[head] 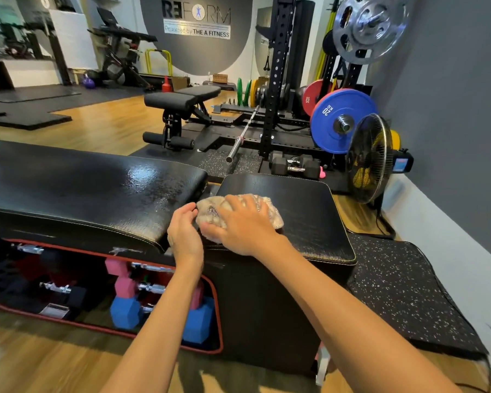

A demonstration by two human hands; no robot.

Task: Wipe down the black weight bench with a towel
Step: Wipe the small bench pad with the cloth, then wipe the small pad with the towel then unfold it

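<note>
Wiping mid-task: right hand (243, 225) presses the towel (262, 207) flat-fingered on the short pad (309, 219), left hand (183, 231) pinching its edge; long pad (82, 182) probably next.

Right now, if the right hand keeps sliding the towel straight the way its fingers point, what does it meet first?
The right hand presses the towel on the seat pad, fingers aimed up-left toward the gap. It would likely meet the long pad's end edge first; depth across the gap is unclear.
</note>
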